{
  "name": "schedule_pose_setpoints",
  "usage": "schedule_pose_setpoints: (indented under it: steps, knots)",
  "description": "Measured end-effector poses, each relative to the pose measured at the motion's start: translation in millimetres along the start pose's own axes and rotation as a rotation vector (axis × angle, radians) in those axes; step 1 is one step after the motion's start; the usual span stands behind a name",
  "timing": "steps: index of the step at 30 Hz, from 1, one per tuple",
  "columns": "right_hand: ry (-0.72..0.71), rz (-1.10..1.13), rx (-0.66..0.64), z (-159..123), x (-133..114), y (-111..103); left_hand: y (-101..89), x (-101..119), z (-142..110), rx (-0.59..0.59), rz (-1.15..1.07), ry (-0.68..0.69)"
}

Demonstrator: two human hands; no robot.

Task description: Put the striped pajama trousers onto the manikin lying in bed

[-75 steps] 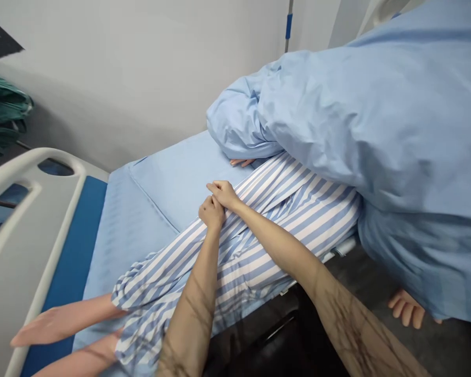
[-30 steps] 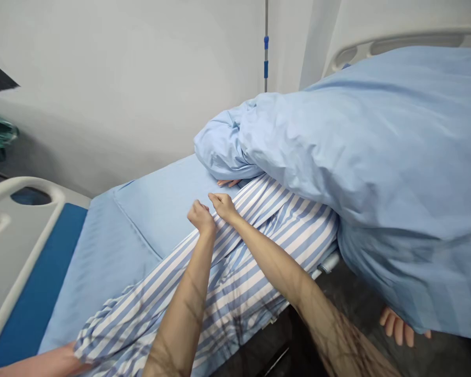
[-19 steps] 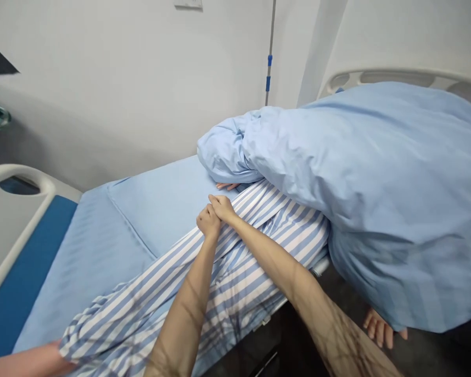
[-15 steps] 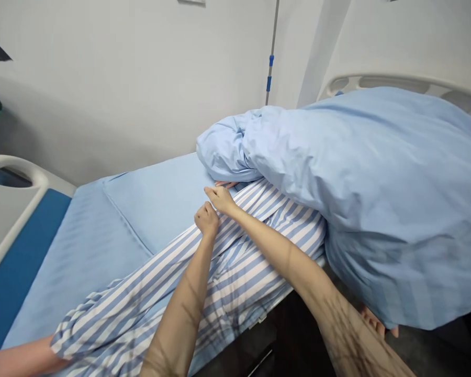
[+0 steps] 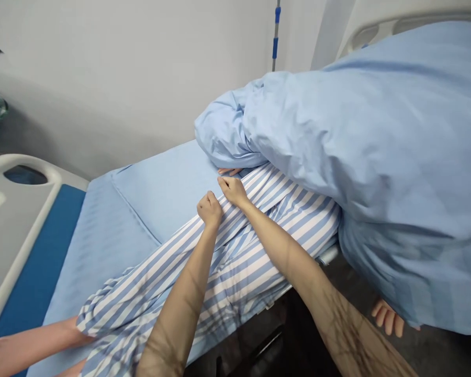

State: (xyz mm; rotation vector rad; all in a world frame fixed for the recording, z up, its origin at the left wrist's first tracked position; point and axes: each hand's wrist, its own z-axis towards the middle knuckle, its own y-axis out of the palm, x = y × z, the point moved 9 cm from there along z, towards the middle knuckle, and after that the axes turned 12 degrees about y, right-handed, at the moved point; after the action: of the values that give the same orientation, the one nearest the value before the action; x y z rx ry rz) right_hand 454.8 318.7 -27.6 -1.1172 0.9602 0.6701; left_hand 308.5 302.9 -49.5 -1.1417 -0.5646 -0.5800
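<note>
My left hand (image 5: pixel 210 209) is closed into a fist at the far edge of the striped trousers (image 5: pixel 172 267) on a figure lying on the bed. Just right of it, closer to the quilt, my right hand (image 5: pixel 232 191) is curled into a fist over the upper part of the same trouser leg. The undersides of both fists are hidden, so I cannot tell whether they pinch any cloth. A light blue quilt (image 5: pixel 377 141) is heaped over the figure's upper body. The figure's hand (image 5: pixel 228 171) peeks out under the quilt, beyond my right fist.
The bed's light blue sheet (image 5: pixel 168 183) stretches left to the footboard (image 5: pixel 27 220). A bare leg (image 5: pixel 35 340) shows at lower left. Another hand (image 5: pixel 388 317) hangs below the quilt at the near side. A pole (image 5: pixel 276 36) stands by the back wall.
The view has shifted, with the headboard leaving the top right. My fists are still closed and have moved slightly along the trousers, the right one a little farther from the left.
</note>
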Motion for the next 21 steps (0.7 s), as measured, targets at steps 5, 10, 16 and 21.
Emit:
schedule_pose_setpoints:
  steps: [5,10,16,21]
  knots:
    - [0.021,0.082,0.008,0,-3,-7,-13.0,11,14,0.035,-0.206,-0.046]
    - [0.069,0.167,0.014,2,-1,-9,-30.3,56,44,0.171,-0.506,-0.040]
    - [0.146,0.221,0.030,6,5,-9,9.0,53,38,0.077,-0.297,-0.076]
    - [0.159,0.193,0.045,10,10,-6,43.8,34,27,-0.171,0.135,0.082]
